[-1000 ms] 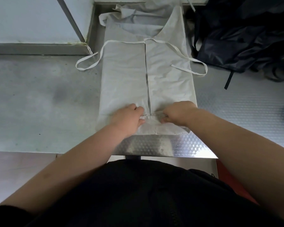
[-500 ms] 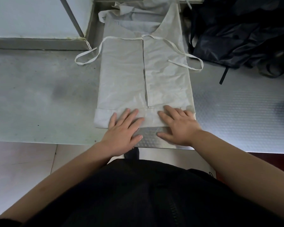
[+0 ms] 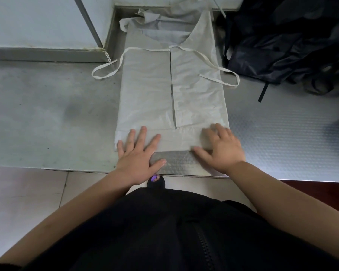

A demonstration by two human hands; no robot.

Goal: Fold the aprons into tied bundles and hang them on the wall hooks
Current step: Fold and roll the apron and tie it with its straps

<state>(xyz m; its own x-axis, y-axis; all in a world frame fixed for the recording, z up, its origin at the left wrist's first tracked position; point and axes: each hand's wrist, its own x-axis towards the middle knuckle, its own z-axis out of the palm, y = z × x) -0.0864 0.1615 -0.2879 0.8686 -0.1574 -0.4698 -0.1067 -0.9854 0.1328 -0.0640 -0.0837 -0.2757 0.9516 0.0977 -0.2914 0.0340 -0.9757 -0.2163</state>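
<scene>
Pale apron (image 3: 149, 94) lies folded lengthwise on metal table (image 3: 282, 137), w/ near hem turned up. Left hand (image 3: 138, 153) flat, fingers spread, pressing the fold; right hand (image 3: 221, 145) blurred, fingers relaxed on it.

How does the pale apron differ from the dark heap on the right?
The pale apron lies flat, folded into a neat rectangle; the dark heap is crumpled and loose. The left hand and right hand press the pale apron's near fold; nothing touches the dark heap. Both lie on the counter.
</scene>
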